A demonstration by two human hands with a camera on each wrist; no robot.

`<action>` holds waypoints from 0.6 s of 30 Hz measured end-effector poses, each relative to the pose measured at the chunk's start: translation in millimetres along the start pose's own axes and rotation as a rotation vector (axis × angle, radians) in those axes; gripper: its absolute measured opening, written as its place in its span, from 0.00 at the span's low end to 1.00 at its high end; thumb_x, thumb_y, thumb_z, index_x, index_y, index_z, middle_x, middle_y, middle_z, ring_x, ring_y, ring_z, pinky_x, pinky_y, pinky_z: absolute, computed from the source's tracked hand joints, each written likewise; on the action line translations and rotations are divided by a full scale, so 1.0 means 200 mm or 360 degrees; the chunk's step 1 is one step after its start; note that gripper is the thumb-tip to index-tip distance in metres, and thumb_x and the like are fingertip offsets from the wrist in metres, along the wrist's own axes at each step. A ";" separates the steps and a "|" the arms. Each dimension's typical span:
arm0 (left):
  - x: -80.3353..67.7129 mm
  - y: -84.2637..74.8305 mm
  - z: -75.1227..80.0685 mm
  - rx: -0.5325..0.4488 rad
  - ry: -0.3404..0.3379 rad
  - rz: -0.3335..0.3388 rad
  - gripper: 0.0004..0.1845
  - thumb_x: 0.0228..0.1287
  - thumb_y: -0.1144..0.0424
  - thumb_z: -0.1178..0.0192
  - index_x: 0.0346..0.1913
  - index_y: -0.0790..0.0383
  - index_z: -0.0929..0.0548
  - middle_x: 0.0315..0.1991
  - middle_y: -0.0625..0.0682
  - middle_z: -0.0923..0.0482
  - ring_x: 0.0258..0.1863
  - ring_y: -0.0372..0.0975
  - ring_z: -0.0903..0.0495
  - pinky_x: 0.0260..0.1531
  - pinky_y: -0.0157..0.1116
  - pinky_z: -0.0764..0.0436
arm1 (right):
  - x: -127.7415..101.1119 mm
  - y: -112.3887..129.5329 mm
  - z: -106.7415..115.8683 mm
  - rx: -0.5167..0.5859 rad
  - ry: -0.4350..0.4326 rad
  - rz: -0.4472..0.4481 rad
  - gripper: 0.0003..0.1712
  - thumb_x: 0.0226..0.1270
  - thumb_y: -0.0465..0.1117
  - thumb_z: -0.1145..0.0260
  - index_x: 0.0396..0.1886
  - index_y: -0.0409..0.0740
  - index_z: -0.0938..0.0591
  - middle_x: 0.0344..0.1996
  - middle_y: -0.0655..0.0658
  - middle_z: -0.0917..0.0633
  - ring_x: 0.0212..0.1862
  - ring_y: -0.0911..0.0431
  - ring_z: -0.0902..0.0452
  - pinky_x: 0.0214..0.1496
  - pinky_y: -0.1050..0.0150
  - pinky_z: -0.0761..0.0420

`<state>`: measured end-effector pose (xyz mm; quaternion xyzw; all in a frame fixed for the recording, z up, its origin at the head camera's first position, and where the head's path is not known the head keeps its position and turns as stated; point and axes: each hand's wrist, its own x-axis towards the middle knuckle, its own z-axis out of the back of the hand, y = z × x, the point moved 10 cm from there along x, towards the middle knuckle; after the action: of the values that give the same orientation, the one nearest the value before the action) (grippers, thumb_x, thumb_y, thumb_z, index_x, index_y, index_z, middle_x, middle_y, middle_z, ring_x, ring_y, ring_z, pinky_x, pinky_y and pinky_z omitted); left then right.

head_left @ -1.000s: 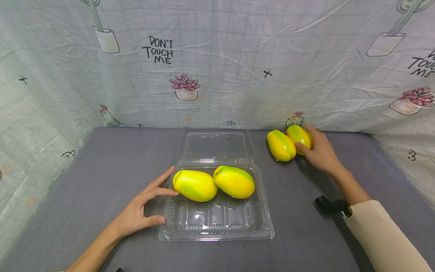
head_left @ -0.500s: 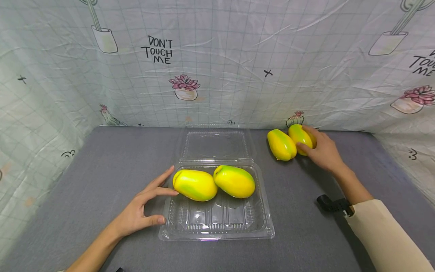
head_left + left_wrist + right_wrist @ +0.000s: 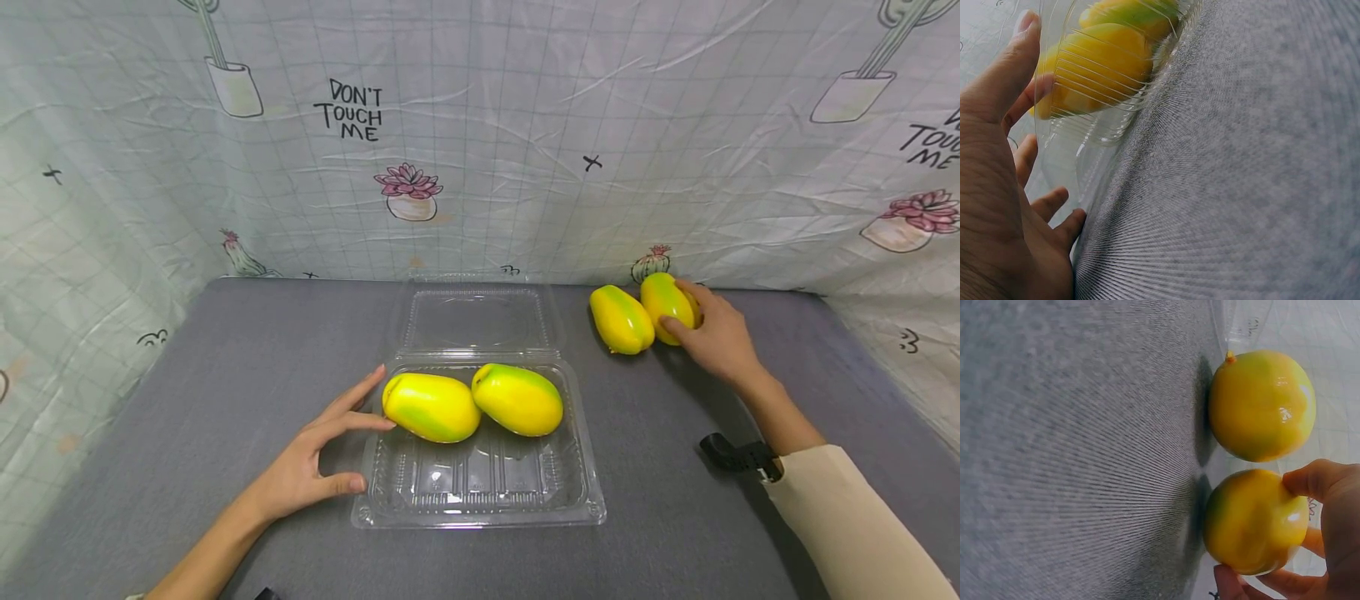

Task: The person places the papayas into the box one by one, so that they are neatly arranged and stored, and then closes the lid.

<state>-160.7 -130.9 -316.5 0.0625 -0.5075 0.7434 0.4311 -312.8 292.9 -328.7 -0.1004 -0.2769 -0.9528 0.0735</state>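
Note:
Two yellow-green papayas lie side by side in the clear plastic clamshell box (image 3: 480,521), the left papaya (image 3: 431,408) close to the right papaya (image 3: 517,400). My left hand (image 3: 307,458) is spread at the box's left side, its fingertips at the rim and by the left papaya; in the left wrist view the papayas show through the clear wall. At the back right, my right hand (image 3: 716,333) grips a third papaya (image 3: 666,308), thumb on one side and fingers curled round the other. Just left of it lies another papaya (image 3: 621,320); a gap shows in the right wrist view (image 3: 1257,406).
The box's clear lid (image 3: 476,321) lies folded back behind it. A grey cloth (image 3: 210,400) covers the table. Behind it hangs a white printed curtain (image 3: 480,150), close to the right-hand papayas. A black strap mount (image 3: 738,457) sits on the right wrist.
My right hand and the papaya in it have shifted slightly right, away from the neighbouring papaya. The left hand and the box have stayed in place.

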 end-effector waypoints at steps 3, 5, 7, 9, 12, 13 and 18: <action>0.00 0.00 0.00 0.0005 -0.0002 -0.0007 0.26 0.50 0.57 0.35 0.52 0.63 0.26 0.64 0.72 0.53 0.63 0.62 0.54 0.61 0.34 0.49 | -0.01 0.01 0.02 0.0041 -0.0050 -0.0004 0.35 0.61 0.50 0.42 0.65 0.41 0.40 0.56 0.32 0.32 0.47 0.41 0.35 0.43 0.45 0.36; 0.00 0.00 0.00 0.0007 -0.0003 -0.0014 0.26 0.50 0.58 0.35 0.52 0.63 0.26 0.64 0.72 0.53 0.63 0.62 0.54 0.61 0.34 0.48 | -0.02 0.01 0.03 0.0062 -0.0090 -0.0015 0.35 0.61 0.50 0.43 0.65 0.42 0.40 0.56 0.31 0.33 0.49 0.40 0.36 0.44 0.44 0.36; 0.00 0.00 -0.01 0.0011 -0.0006 -0.0020 0.26 0.50 0.58 0.35 0.52 0.64 0.26 0.64 0.72 0.53 0.63 0.62 0.54 0.61 0.35 0.48 | -0.03 0.02 0.05 0.0072 -0.0127 -0.0028 0.35 0.62 0.51 0.43 0.66 0.43 0.40 0.57 0.32 0.33 0.50 0.40 0.35 0.44 0.44 0.36; -0.01 0.00 -0.01 0.0014 -0.0009 -0.0025 0.26 0.50 0.58 0.35 0.52 0.63 0.26 0.64 0.72 0.53 0.63 0.62 0.53 0.61 0.35 0.48 | -0.04 0.03 0.07 0.0086 -0.0158 -0.0033 0.36 0.62 0.52 0.43 0.66 0.44 0.41 0.57 0.33 0.33 0.50 0.40 0.35 0.44 0.44 0.35; -0.01 0.00 -0.01 0.0015 -0.0012 -0.0031 0.26 0.50 0.58 0.35 0.52 0.63 0.26 0.64 0.72 0.53 0.63 0.62 0.53 0.61 0.35 0.48 | -0.06 0.07 0.10 0.0121 -0.0195 -0.0025 0.36 0.61 0.52 0.43 0.66 0.46 0.41 0.57 0.35 0.33 0.51 0.40 0.35 0.44 0.44 0.33; -0.01 0.00 -0.01 0.0016 -0.0012 -0.0032 0.26 0.50 0.57 0.35 0.52 0.63 0.26 0.64 0.72 0.53 0.63 0.62 0.53 0.61 0.35 0.48 | -0.06 0.08 0.11 0.0141 -0.0207 -0.0015 0.36 0.61 0.51 0.42 0.66 0.46 0.41 0.58 0.36 0.33 0.52 0.40 0.35 0.45 0.44 0.33; -0.01 0.01 -0.01 0.0020 -0.0013 -0.0030 0.26 0.50 0.57 0.35 0.52 0.65 0.26 0.64 0.72 0.53 0.63 0.62 0.53 0.61 0.35 0.48 | -0.09 0.16 0.13 0.0199 -0.0235 0.0053 0.36 0.60 0.49 0.40 0.66 0.47 0.40 0.57 0.39 0.33 0.53 0.41 0.35 0.45 0.45 0.30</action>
<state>-160.2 -131.3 -319.0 0.0731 -0.5040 0.7423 0.4355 -285.2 281.3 -294.9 -0.1702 -0.3388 -0.9223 0.0750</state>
